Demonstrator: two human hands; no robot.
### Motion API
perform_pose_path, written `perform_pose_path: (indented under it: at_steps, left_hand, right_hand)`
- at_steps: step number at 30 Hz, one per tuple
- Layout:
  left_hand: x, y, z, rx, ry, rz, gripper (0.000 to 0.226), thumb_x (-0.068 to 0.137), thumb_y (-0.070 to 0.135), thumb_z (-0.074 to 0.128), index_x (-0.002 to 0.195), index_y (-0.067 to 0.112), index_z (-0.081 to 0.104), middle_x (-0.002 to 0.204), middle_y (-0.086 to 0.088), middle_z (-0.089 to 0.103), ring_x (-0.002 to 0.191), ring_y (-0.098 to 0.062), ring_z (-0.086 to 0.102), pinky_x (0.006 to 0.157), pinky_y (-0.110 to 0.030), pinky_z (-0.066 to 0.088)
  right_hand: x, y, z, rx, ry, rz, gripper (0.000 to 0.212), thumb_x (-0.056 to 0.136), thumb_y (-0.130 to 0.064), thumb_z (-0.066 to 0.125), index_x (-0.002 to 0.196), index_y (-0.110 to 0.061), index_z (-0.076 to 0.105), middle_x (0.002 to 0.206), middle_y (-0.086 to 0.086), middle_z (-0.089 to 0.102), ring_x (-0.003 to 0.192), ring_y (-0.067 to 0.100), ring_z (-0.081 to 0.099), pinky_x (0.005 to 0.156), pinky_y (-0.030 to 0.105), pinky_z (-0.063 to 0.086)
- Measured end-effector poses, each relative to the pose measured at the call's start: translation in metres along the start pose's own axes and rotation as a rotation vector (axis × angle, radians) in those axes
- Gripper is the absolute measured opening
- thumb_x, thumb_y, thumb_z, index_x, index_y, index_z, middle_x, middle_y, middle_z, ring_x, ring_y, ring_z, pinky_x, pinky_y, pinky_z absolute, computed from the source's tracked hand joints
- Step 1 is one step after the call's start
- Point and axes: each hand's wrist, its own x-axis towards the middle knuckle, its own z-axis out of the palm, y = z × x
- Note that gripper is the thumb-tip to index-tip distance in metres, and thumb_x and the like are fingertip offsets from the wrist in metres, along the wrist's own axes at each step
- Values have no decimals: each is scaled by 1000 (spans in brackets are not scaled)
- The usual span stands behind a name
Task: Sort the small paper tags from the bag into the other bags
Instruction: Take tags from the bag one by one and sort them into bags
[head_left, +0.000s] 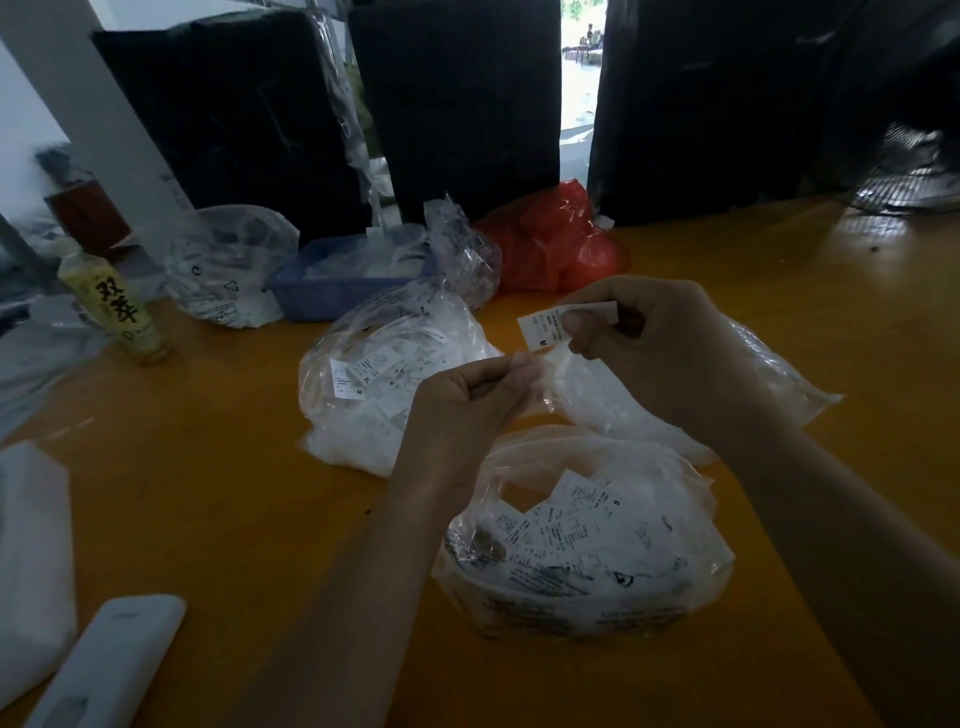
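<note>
Nearest the camera, a clear bag (582, 551) of printed tags, one marked S, lies on the orange table (218, 483). Just above it the left hand (467, 400) pinches the mouth of a second clear bag (649, 400), while the right hand (649, 338) is clamped on a small tag marked M (545, 330), close beside the left. The thin film could slip from the left pinch and close the opening, or the tag could stick to the fingers and drop onto the wrong pile. Further back sits a third bag with XL tags (374, 384). Beyond it I count one blue tray (332, 291), one red bag (556, 244), one more clear bag (228, 265) and one bottle (119, 306).
</note>
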Motion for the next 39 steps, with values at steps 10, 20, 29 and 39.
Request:
perform_pose_path:
  at_steps: [10,20,29,39]
  left_hand:
    - [-1,0,0,62,-4,-26,19,92,21,78,111,18,78,106,-7,81,105,-20,77,92,-30,60]
    - [-1,2,0,38,-83,-21,24,75,30,81,99,27,85,108,-6,80,106,-19,76,85,-21,59]
    - [1,-1,-1,7,-108,-16,33,69,26,86,102,20,84,111,-10,79,109,-23,75,88,-24,60]
    - [-1,4,0,-26,-71,-49,35,75,24,88,107,15,81,107,-12,80,103,-21,77,82,-20,59]
  right_hand:
    - [0,8,10,-221,73,-34,15,96,-22,70,109,-23,77,87,-25,61,72,-17,56,69,0,43]
    - [1,11,12,-300,109,-112,15,95,-18,70,108,-18,77,99,-5,75,79,0,60,70,3,44]
    - [1,12,12,-282,113,-120,15,95,-16,70,108,-16,77,100,-4,76,81,3,63,73,8,48]
    - [0,8,8,-387,39,-158,17,98,-17,65,110,-15,76,102,-2,75,82,3,58,74,14,44]
